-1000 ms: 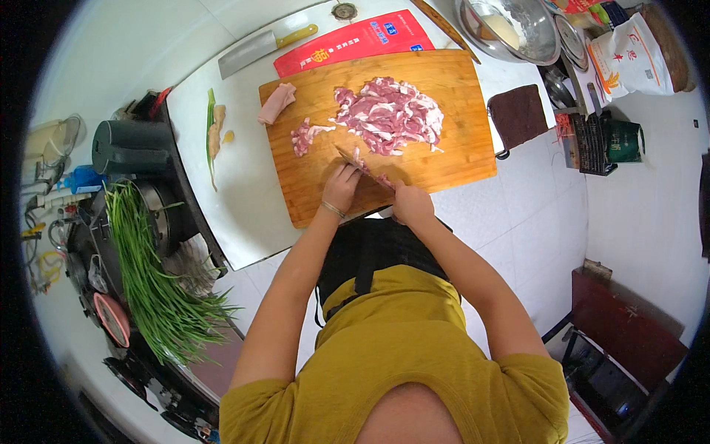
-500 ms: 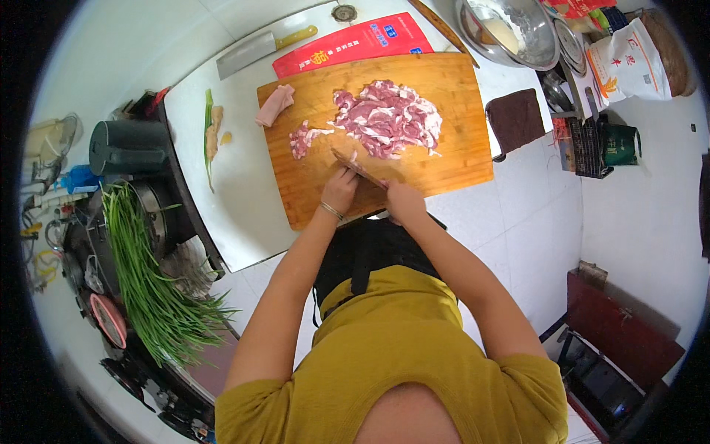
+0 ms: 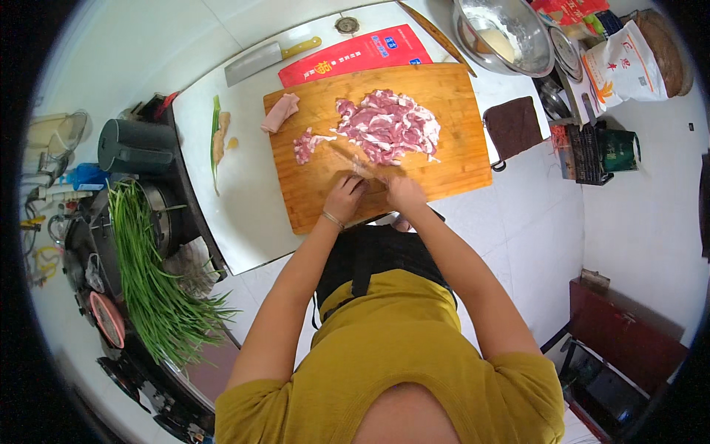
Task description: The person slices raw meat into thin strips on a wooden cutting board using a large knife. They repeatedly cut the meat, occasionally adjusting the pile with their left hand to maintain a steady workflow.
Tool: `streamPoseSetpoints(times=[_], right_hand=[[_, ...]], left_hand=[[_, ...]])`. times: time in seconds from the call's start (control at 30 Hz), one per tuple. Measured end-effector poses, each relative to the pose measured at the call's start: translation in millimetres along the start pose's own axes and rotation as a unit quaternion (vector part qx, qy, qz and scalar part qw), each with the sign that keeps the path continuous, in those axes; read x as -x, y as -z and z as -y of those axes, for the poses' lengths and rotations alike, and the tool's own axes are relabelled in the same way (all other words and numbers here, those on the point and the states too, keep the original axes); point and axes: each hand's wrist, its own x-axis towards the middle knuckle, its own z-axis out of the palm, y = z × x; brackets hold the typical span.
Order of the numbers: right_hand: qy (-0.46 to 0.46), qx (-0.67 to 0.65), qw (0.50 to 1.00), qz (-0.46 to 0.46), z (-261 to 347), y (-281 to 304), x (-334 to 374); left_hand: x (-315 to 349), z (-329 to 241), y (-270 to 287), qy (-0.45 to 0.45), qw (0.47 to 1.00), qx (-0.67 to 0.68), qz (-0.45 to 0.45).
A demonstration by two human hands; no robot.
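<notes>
My right hand (image 3: 406, 194) is closed around the handle of a knife (image 3: 353, 162), whose blade is smeared by motion and slants up to the left over the wooden cutting board (image 3: 462, 148). Close beside the blade, on its near side, my left hand (image 3: 345, 197) presses bent fingers down on the board; what lies under them is hidden. Beyond the knife spreads a large pile of sliced raw meat (image 3: 388, 126), pink with white fat. A smaller heap of meat slices (image 3: 307, 143) sits to its left. At the board's far left corner rests a pale pink slab of meat (image 3: 281, 112).
A cleaver (image 3: 253, 64) and a red package (image 3: 355, 55) lie behind the board. Left are a scallion (image 3: 216, 137) and ginger (image 3: 221, 133); chives (image 3: 148, 274) hang further left. A steel bowl (image 3: 536, 48) with white dough and a brown cloth (image 3: 512, 127) are right.
The knife has shifted slightly and its blade is now blurred. My left hand has moved a little to the right. The whole view has shifted slightly.
</notes>
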Motion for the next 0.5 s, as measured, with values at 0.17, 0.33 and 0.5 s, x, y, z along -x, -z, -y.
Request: streamPoseSetpoints(times=[0.17,0.33,0.5], right_hand=[[0.001,-0.097,0.992,-0.079,7.3,16.2,8.3],[0.005,-0.060,0.997,-0.052,3.2,-4.0,28.3],[-0.010,-0.053,0.998,-0.027,17.6,-13.0,27.1]], left_hand=[[2.8,-3.2,20.5,0.022,0.999,0.014,-0.019],[2.7,6.4,14.1,-0.016,0.999,0.027,-0.010],[5.2,13.6,8.5,-0.024,0.999,-0.024,0.017]])
